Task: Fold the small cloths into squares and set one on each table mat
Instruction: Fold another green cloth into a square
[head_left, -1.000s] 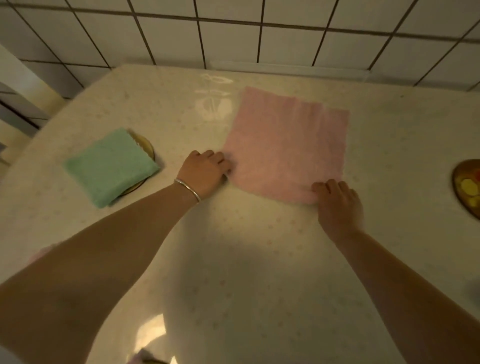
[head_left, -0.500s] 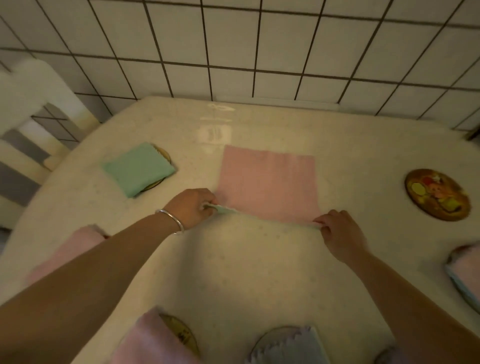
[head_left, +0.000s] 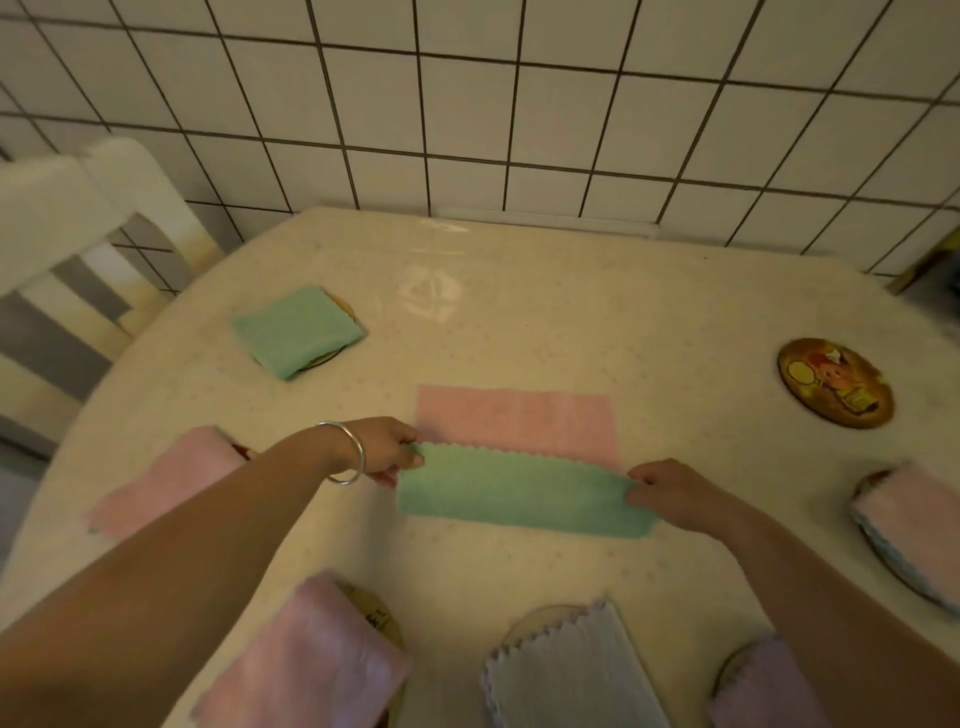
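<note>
1. My left hand and right hand each pinch a near corner of the two-sided cloth, green underside turned up over its pink face.
2. It lies mid-table, half folded.
3. I judge it light, limp and non-slippery, so corners are the best hold.
4. The bare mat far right looks like its destination.
</note>
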